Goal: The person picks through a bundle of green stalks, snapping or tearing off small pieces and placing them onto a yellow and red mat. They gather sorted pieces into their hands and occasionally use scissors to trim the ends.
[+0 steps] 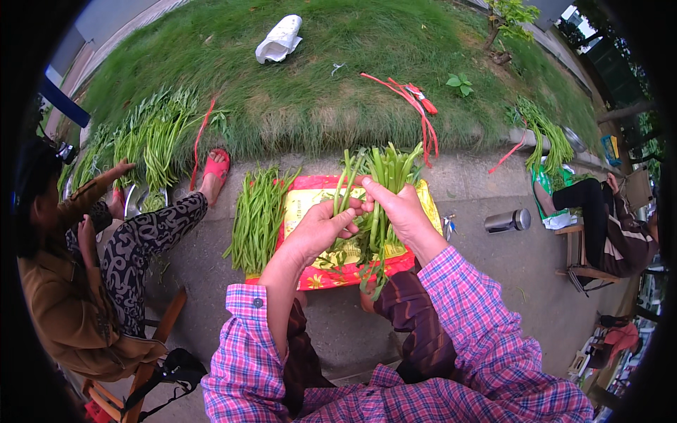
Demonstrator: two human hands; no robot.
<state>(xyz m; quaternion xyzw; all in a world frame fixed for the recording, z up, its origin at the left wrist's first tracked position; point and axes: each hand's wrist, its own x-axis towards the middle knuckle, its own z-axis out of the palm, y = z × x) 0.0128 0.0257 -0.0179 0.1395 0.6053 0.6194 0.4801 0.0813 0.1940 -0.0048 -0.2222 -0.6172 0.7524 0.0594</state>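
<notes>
My left hand point(319, 229) is closed around a few green stalks point(345, 180) that look like water spinach; they stand up past the fingers. Beside it, my right hand point(405, 217) grips a thicker bunch of water spinach point(386, 168), cut ends pointing away and leafy tips hanging toward me. The fingertips of both hands meet between the stalks. Beneath them a red and yellow plastic sack point(302, 203) is spread out, with loose leaves on it. Left of the sack lies a neat pile of trimmed stems point(255, 222).
A person in a brown jacket point(74, 296) sits at my left by more greens point(159, 144); another person point(613, 233) sits at the far right. A steel flask point(508, 221) lies on the pavement. Red straps point(416, 106) and a white bag point(280, 39) rest on the grass.
</notes>
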